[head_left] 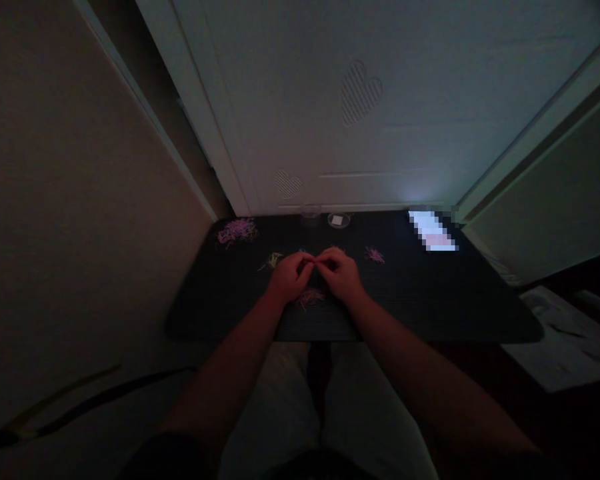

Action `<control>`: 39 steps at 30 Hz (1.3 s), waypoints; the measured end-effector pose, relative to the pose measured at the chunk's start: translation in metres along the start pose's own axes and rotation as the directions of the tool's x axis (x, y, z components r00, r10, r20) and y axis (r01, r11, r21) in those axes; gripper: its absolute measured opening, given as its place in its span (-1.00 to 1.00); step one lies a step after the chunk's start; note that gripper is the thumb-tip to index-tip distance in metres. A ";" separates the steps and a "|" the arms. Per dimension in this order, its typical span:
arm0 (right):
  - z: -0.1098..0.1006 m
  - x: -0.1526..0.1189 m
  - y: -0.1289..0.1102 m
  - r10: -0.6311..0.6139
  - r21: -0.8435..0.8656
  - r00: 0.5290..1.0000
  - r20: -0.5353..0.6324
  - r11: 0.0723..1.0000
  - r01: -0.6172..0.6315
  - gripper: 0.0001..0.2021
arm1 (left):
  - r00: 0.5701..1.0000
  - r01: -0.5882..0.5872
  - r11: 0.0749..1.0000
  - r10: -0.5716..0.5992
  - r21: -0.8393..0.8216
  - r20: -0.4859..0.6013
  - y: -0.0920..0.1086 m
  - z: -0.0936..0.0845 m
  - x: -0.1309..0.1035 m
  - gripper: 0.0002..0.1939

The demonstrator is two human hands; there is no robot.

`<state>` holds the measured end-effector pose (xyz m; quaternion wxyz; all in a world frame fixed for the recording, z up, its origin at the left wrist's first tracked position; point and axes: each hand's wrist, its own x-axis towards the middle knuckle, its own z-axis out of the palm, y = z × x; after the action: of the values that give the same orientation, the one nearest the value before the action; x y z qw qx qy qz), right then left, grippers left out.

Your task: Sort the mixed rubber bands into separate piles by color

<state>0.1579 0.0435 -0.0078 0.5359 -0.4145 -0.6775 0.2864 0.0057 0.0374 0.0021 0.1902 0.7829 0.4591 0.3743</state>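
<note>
My left hand and my right hand meet at the fingertips over the middle of a dark table. Both are closed in a pinch, and whatever is between the fingertips is too small to name. Just below them lies a loose pile of thin pink strips. A pale yellowish bunch of strips is left of my left hand. To the right of my right hand sits a small pink-purple bunch. Other strips behind my hands are partly hidden.
A larger pink-purple pile lies at the back left. Near the back edge stand a clear round container and a shallow round dish with a white square. A bright, pixelated rectangle is at the back right. Behind rises a white panel.
</note>
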 end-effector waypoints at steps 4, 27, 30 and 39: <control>-0.003 0.001 0.003 0.057 0.050 0.998 -0.003 0.997 -0.057 -0.94 | 0.999 -0.024 0.999 0.025 -0.021 0.031 -0.001 0.001 0.000 -0.77; 0.002 -0.001 0.001 0.090 -0.091 0.992 0.091 0.992 -0.082 -0.93 | 1.000 0.019 1.000 -0.020 0.018 0.010 0.000 0.004 0.003 -0.87; 0.001 -0.001 0.001 0.123 -0.089 0.990 0.065 0.989 -0.117 -0.93 | 1.000 0.017 1.000 -0.018 0.013 0.018 0.001 0.005 0.004 -0.87; 0.002 -0.001 0.004 0.127 -0.019 0.981 0.146 0.992 -0.125 -0.91 | 0.998 0.066 0.998 -0.066 -0.011 -0.004 0.002 0.002 0.001 -0.85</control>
<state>0.1576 0.0452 -0.0120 0.4633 -0.4370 -0.6889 0.3461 0.0086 0.0377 0.0022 0.2059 0.7654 0.4831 0.3720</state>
